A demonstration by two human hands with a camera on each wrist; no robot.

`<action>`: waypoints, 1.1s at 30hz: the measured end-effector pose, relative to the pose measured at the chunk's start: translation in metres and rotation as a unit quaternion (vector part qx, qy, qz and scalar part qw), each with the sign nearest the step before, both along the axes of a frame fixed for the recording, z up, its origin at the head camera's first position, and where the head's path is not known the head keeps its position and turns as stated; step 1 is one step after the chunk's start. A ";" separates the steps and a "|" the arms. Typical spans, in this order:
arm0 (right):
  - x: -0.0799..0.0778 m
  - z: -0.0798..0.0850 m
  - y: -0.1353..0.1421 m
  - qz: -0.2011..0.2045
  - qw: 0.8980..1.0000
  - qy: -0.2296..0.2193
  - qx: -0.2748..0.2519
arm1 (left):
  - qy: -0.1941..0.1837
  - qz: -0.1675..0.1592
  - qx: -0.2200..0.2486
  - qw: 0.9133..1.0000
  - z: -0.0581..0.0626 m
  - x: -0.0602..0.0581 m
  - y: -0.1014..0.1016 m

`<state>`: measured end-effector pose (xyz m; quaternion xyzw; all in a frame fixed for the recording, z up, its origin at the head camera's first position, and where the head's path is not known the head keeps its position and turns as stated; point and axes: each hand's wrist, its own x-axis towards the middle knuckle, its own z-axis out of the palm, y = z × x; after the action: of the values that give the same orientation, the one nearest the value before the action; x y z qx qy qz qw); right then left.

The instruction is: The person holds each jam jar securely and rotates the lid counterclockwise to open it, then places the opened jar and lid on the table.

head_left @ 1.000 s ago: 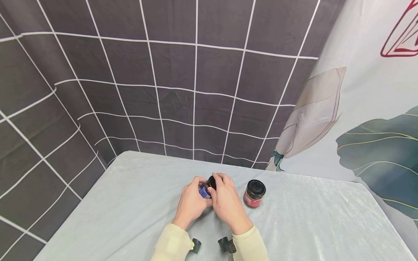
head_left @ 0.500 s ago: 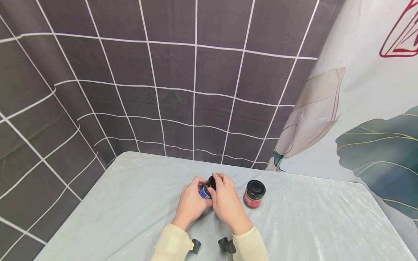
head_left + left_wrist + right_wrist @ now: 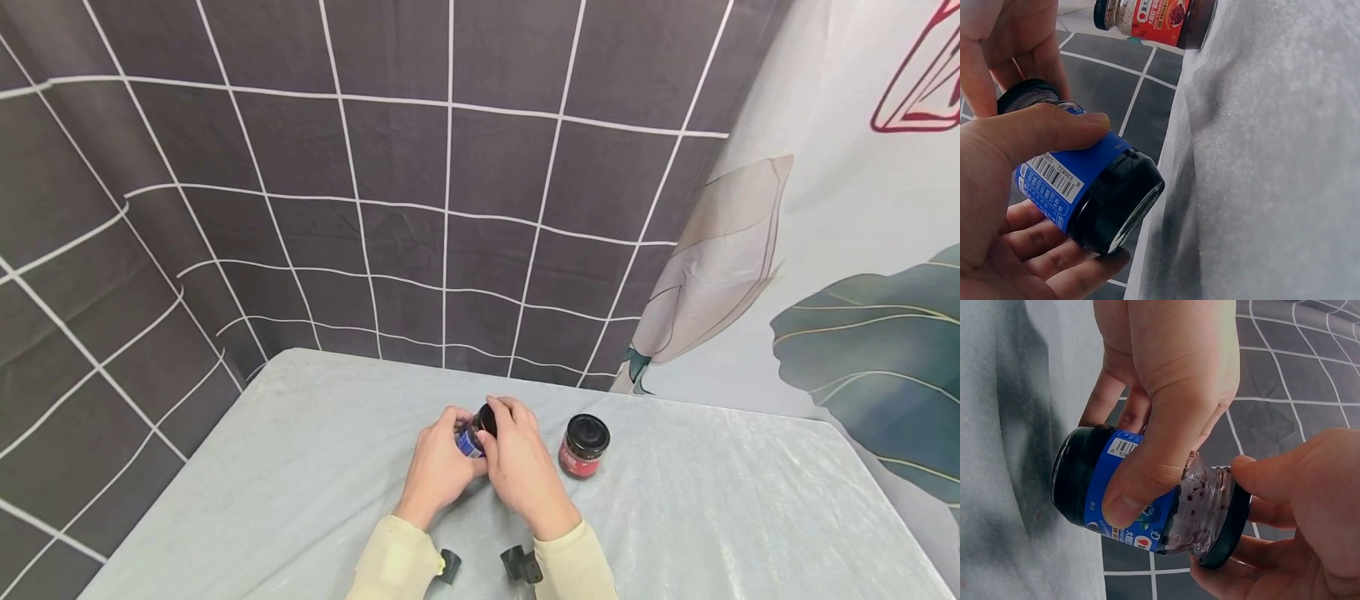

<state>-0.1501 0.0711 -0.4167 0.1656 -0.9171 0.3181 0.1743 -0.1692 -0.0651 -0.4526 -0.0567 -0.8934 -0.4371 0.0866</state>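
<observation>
A glass jam jar (image 3: 1197,500) with a blue label and black lid (image 3: 1232,525) is held tilted, its base close over the cloth. My left hand (image 3: 442,462) grips the body, thumb across the blue label (image 3: 1097,159) and fingers underneath. Dark contents fill the lower part of the glass, with smears and bits near the neck. My right hand (image 3: 521,458) holds the lid, thumb on its edge and fingers around the far side. In the left wrist view a printed barcode (image 3: 1054,176) shows below the left thumb.
A second jar (image 3: 583,446) with a red label and black lid stands upright right of my hands. Pale grey cloth (image 3: 300,467) covers the table. A dark gridded curtain (image 3: 405,233) hangs behind it, a leaf-patterned white one (image 3: 840,217) at right.
</observation>
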 end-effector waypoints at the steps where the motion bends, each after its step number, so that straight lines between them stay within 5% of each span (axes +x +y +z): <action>1: 0.000 0.000 0.000 0.000 1.000 0.002 0.001 | 0.000 0.000 -0.001 1.000 0.000 0.000 0.000; 33: 0.000 0.001 0.003 0.000 1.000 0.002 -0.005 | -0.009 0.014 0.001 1.000 0.000 0.000 0.000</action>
<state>-0.1497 0.0737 -0.4156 0.1652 -0.9151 0.3226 0.1766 -0.1690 -0.0652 -0.4528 -0.0398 -0.8943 -0.4376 0.0847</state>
